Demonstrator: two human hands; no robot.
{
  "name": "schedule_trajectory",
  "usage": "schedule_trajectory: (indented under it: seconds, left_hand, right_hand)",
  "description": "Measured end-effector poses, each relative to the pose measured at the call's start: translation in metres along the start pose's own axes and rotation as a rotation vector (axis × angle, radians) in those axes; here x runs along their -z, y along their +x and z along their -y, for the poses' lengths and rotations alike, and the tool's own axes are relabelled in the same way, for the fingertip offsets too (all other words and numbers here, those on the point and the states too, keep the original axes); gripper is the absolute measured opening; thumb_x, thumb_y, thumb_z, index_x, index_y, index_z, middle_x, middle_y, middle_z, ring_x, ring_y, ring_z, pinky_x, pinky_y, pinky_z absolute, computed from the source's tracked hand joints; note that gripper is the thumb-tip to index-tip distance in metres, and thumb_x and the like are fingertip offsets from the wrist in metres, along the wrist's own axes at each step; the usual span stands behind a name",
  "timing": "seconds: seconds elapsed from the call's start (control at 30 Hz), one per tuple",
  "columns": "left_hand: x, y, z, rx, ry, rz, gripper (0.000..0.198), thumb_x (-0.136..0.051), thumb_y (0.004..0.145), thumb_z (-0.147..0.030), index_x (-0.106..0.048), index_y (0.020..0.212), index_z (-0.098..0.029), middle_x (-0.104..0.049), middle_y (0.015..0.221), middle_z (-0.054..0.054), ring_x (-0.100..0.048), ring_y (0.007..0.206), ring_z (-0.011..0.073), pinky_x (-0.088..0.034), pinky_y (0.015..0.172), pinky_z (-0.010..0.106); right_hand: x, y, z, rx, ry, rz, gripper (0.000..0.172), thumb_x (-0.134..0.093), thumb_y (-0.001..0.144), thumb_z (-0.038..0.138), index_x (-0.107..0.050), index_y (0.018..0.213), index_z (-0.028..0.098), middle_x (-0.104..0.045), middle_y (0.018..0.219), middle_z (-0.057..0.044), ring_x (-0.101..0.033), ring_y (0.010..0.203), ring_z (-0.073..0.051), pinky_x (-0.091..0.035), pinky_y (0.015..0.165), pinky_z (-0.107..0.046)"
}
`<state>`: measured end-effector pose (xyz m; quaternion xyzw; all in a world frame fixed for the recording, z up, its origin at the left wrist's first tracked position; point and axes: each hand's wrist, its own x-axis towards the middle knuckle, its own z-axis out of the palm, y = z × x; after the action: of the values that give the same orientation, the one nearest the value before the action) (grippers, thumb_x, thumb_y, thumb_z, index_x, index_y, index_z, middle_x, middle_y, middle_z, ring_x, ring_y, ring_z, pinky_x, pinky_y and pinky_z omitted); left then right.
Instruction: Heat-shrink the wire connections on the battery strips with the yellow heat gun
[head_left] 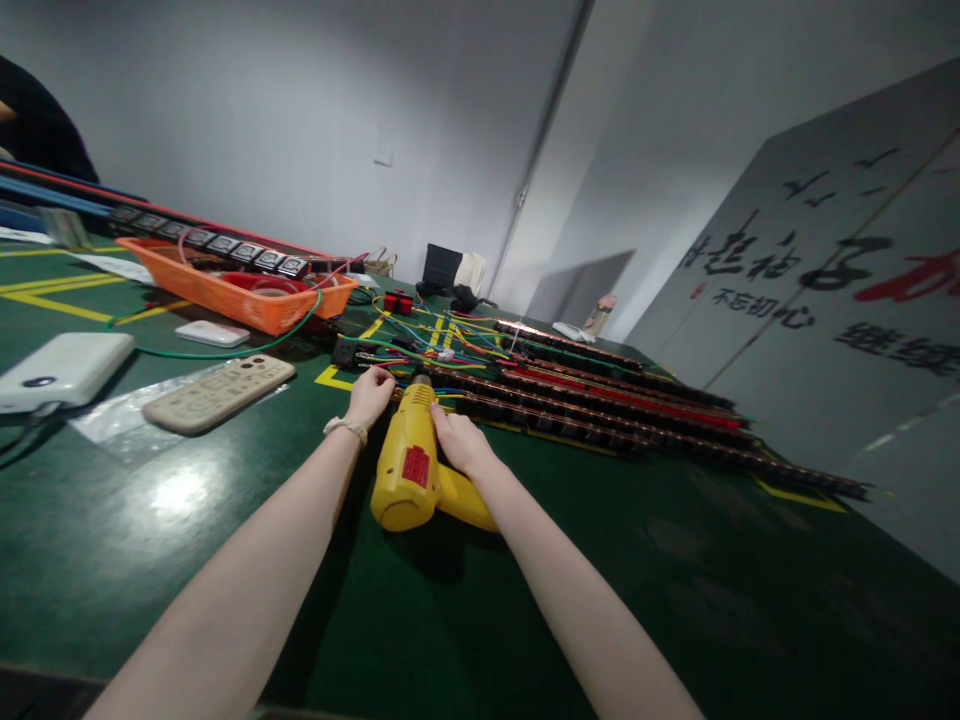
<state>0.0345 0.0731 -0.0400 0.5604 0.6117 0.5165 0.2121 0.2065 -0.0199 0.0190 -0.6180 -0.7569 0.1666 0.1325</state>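
A yellow heat gun (409,450) with a red label lies in front of me, its nozzle pointing away and its handle out to the right. My right hand (461,440) is closed against the right side of its body, thumb on top; the other fingers are mostly hidden. Left of the nozzle, my left hand (371,395) is closed in a pinch, close to thin coloured wires (390,362). Whatever sits between those fingertips is too small to make out. Beyond the nozzle, long dark strips with copper-coloured wires (570,408) stretch off to the right.
On the left are an orange basket (225,298), a beige remote control (217,395) on a clear plastic bag (124,425), and a white power bank (67,370) with a cable. A small white case (212,333) lies near the basket. A person in dark clothing (41,125) is at far left.
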Motion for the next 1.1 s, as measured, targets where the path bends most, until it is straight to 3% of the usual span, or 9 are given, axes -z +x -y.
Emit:
schedule_trajectory:
  seconds: [0.27, 0.47, 1.1]
  left_hand:
    - [-0.004, 0.0, 0.004, -0.008, -0.039, -0.021, 0.019, -0.046, 0.067, -0.025, -0.06, 0.077, -0.015, -0.063, 0.076, 0.005, -0.057, 0.072, 0.0157, -0.042, 0.066, 0.024]
    - [-0.004, 0.0, 0.004, -0.005, -0.049, -0.025, 0.019, -0.046, 0.067, -0.025, -0.06, 0.076, -0.015, -0.063, 0.075, 0.005, -0.057, 0.072, 0.0159, -0.042, 0.067, 0.025]
    - [-0.005, -0.001, 0.001, 0.019, -0.024, -0.019, 0.018, -0.046, 0.07, -0.026, -0.058, 0.079, -0.017, -0.064, 0.077, 0.005, -0.058, 0.072, 0.0168, -0.043, 0.066, 0.025]
  right_hand:
    - [0.018, -0.016, -0.037, -0.053, -0.007, -0.046, 0.081, -0.003, 0.085, 0.063, -0.064, 0.092, 0.011, -0.063, 0.093, -0.017, -0.058, 0.089, -0.026, -0.04, 0.076, -0.033]
    - [0.028, -0.027, -0.053, -0.148, 0.027, -0.084, 0.079, -0.005, 0.085, 0.064, -0.063, 0.094, 0.011, -0.061, 0.098, -0.018, -0.057, 0.091, -0.027, -0.039, 0.077, -0.035]
    - [0.03, -0.029, -0.05, -0.19, -0.071, -0.114, 0.072, -0.006, 0.088, 0.057, -0.062, 0.095, 0.012, -0.06, 0.102, -0.017, -0.056, 0.095, -0.027, -0.039, 0.079, -0.035]
